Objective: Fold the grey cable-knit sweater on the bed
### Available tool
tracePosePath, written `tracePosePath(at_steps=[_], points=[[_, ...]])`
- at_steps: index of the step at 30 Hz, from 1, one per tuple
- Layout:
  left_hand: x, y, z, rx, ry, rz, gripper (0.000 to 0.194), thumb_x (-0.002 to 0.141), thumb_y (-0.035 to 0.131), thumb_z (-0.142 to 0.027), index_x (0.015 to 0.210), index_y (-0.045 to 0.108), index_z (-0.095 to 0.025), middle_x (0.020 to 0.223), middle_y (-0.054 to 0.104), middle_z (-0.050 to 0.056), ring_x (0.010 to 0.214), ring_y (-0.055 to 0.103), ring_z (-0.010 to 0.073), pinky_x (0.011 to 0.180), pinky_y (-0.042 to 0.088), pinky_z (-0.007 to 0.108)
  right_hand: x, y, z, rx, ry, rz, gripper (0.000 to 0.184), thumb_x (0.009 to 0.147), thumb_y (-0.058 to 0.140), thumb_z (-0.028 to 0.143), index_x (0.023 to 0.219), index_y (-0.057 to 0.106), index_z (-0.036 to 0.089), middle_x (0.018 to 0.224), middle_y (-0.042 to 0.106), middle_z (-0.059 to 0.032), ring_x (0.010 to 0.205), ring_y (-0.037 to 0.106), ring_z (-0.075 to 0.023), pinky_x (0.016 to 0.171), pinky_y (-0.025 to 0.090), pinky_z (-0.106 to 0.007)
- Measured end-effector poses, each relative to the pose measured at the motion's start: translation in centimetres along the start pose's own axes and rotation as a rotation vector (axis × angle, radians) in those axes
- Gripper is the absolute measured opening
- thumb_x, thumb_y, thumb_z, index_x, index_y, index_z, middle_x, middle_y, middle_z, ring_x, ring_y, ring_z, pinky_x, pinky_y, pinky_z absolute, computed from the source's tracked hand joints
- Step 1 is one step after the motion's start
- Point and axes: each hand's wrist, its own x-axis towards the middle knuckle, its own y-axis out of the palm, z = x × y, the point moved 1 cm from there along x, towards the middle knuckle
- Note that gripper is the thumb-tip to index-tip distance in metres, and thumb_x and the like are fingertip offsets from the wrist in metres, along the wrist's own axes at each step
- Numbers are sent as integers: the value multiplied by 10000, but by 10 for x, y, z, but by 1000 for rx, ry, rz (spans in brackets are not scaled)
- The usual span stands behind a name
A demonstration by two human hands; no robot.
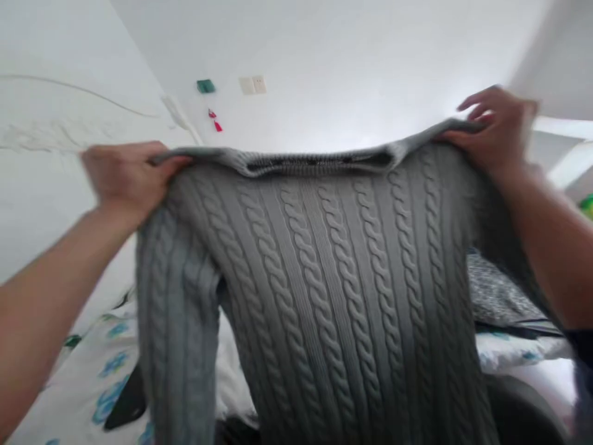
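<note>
A grey cable-knit sweater (324,290) hangs spread out in front of me, held up by its shoulders. My left hand (127,179) grips the left shoulder of the sweater with its fingers closed on the knit. My right hand (498,127) pinches the right shoulder near the collar, some fingers lifted and blurred by motion. The collar (315,162) runs between both hands. One sleeve (178,321) dangles down at the left.
Below lies a bed with a white sheet printed with blue flowers (102,377). A dark flat object (125,405) rests on it. A patterned grey cloth (498,290) lies at the right. White walls carry a switch plate (252,84) and a green item (206,86).
</note>
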Motion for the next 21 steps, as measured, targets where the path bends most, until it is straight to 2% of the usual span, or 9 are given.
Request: tracePosePath(at_steps=[1, 3, 5, 8, 10, 12, 15, 18, 21], points=[[-5, 2, -12, -15, 50, 150, 796, 1221, 119, -391, 1163, 705, 145, 1051, 722, 20, 1219, 719, 232, 1054, 430, 481, -4, 19, 5, 8, 3, 81, 803, 1061, 576, 648, 1341, 741, -87, 1206, 789, -205, 1024, 704, -145, 883, 457, -426], [-32, 22, -39, -26, 110, 441, 689, 1180, 457, -552, 1289, 724, 73, 1221, 764, 94, 1331, 681, 313, 1118, 452, 483, -32, 73, 11, 13, -4, 280, 662, 1055, 728, 528, 1365, 745, -57, 1284, 781, -247, 1135, 705, -192, 972, 458, -400], [-81, 48, -66, -11, 84, 628, 589, 1062, 748, -468, 1475, 700, -51, 1461, 713, 201, 1415, 637, 371, 1168, 481, 483, -87, 125, 13, 3, -5, 505, 471, 977, 899, 370, 1304, 801, 45, 1359, 771, -264, 1228, 693, -278, 1048, 480, -422], [-172, 73, -98, -90, 19, 851, 602, 1008, 780, -343, 1575, 672, -173, 1546, 668, 236, 1388, 660, 414, 1155, 527, 508, -195, 164, 15, 27, -30, 813, 276, 971, 862, 293, 1216, 850, 166, 1312, 808, -169, 1194, 716, -286, 1058, 515, -394], [-235, 74, -112, -206, 67, 967, 554, 1003, 743, -327, 1545, 708, -220, 1528, 689, 198, 1392, 668, 408, 1175, 525, 500, -264, 162, 17, 53, -25, 1018, 244, 1028, 750, 270, 1236, 860, 205, 1300, 826, -134, 1182, 744, -267, 1039, 528, -349], [-293, 64, -119, -327, 59, 1073, 491, 996, 714, -350, 1473, 756, -240, 1456, 734, 163, 1346, 706, 373, 1177, 532, 460, -319, 147, 20, 69, 23, 1197, 227, 1039, 726, 303, 1204, 865, 235, 1245, 845, -105, 1170, 776, -271, 1003, 544, -327], [-365, 38, -115, -449, 19, 1227, 452, 987, 709, -497, 1362, 813, -266, 1436, 762, 140, 1349, 727, 362, 1221, 512, 450, -368, 117, 24, 125, 191, 1329, 286, 993, 790, 359, 1246, 829, 230, 1140, 861, -102, 1095, 812, -288, 930, 571, -323], [-414, 11, -100, -394, -119, 1279, 730, 913, 774, -567, 1576, 690, -272, 1728, 583, 179, 1572, 583, 433, 1282, 463, 512, -392, 91, 28, 212, 436, 1397, 404, 1001, 783, 387, 1348, 729, 189, 1022, 854, -105, 867, 823, -248, 769, 584, -295], [-441, -9, -90, -289, -294, 1316, 1143, 842, 820, -526, 1818, 338, -179, 1762, 516, 283, 1610, 545, 479, 1262, 478, 566, -415, 70, 37, 207, 596, 1531, 485, 997, 782, 427, 1374, 666, 145, 903, 817, -91, 626, 763, -217, 591, 558, -287]])
